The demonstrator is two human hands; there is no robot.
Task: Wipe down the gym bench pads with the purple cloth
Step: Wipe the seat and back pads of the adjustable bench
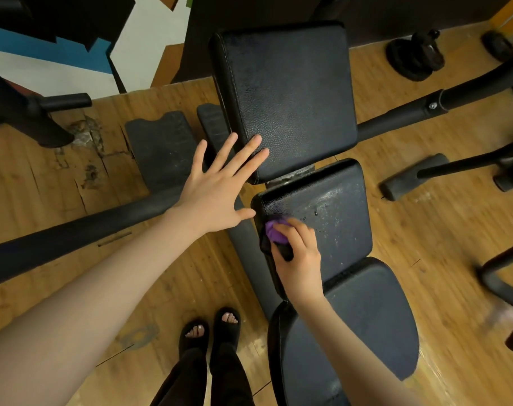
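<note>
The black gym bench runs up the middle of the head view in three pads: a far back pad (287,95), a middle pad (334,212) with wet droplets on it, and a near seat pad (363,323). My right hand (297,256) grips the bunched purple cloth (274,233) against the left edge of the middle pad. Most of the cloth is hidden under the fingers. My left hand (217,186) is spread flat with straight fingers, its fingertips touching the near left corner of the back pad.
Black frame tubes (73,232) cross the wooden floor left and right of the bench. A flat black mat piece (158,148) lies left of the back pad. Weight plates (413,57) sit far right. My sandalled feet (211,332) stand left of the seat pad.
</note>
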